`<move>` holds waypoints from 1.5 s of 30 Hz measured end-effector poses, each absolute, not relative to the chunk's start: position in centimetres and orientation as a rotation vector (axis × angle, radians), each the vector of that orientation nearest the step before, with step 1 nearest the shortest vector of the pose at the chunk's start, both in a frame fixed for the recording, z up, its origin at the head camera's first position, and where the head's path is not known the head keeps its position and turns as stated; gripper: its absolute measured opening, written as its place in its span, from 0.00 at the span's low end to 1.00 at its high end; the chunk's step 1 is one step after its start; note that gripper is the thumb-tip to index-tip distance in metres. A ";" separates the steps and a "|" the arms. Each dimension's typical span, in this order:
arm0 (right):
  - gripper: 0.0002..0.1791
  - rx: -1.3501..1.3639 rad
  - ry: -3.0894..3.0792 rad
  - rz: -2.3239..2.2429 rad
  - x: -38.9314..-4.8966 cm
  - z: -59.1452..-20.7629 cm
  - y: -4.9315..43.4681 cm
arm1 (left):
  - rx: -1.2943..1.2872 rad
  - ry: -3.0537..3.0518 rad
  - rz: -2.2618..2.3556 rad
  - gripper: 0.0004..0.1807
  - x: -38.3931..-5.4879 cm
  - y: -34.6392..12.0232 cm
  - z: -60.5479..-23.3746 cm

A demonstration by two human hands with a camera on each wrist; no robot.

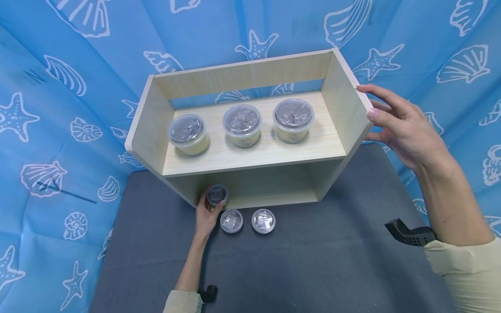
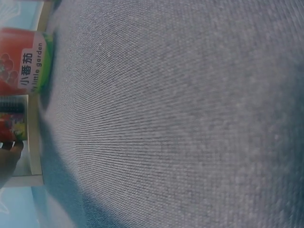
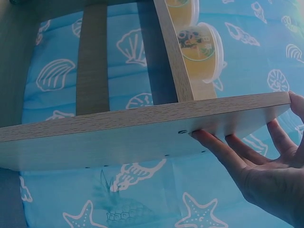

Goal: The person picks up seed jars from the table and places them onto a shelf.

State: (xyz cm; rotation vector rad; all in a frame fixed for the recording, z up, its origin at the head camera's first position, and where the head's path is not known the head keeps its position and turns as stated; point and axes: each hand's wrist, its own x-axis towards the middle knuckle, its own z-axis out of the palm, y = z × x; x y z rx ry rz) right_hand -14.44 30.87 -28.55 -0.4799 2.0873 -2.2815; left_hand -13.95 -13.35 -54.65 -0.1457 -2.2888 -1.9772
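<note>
My left hand (image 1: 206,221) grips a small can (image 1: 217,194) with a dark lid at the left front of the shelf unit's lower level. In the left wrist view this can (image 2: 13,124) has a red and yellow label, and my fingertips (image 2: 17,146) touch its base. Beside it, two silver-topped cans (image 1: 231,221) stand on the dark cloth. One nearby can (image 2: 21,61) bears a red and green "little garden" label. My right hand (image 1: 409,128) holds the right side panel (image 1: 346,100) of the pale wooden shelf unit, thumb at its front edge and fingers along the outer face (image 3: 118,147).
On the upper shelf (image 1: 250,163) stand three lidded plastic tubs (image 1: 242,126) with yellowish sides. The unit rests at the back of the grey cloth-covered table (image 1: 313,261). A blue curtain (image 1: 219,39) with white shells and starfish hangs close behind and at both sides.
</note>
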 end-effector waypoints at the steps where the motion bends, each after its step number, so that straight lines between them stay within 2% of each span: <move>1: 0.28 -0.477 2.093 -2.279 -14.4 -28.5 30.8 | -0.152 -2.286 -1.982 0.38 -14.0 -13.4 -54.7; 20: 0.27 -0.442 2.140 -2.261 -14.4 -28.4 30.4 | -0.095 -2.330 -1.978 0.43 -13.2 -13.3 -54.1; 25: 0.27 -0.447 2.145 -2.262 -14.4 -28.4 30.4 | -0.133 -2.239 -2.037 0.42 -12.4 -13.5 -55.6; 30: 0.27 -0.453 2.144 -2.270 -14.4 -28.5 30.4 | 0.020 -2.211 -2.032 0.42 -11.2 -13.6 -57.2; 40: 0.27 -0.440 2.133 -2.286 -14.3 -28.4 30.3 | 0.071 -2.185 -2.039 0.40 -8.7 -13.4 -55.3; 45: 0.27 -0.434 2.144 -2.275 -14.1 -28.5 30.4 | 0.069 -2.211 -2.036 0.37 -7.8 -13.7 -56.6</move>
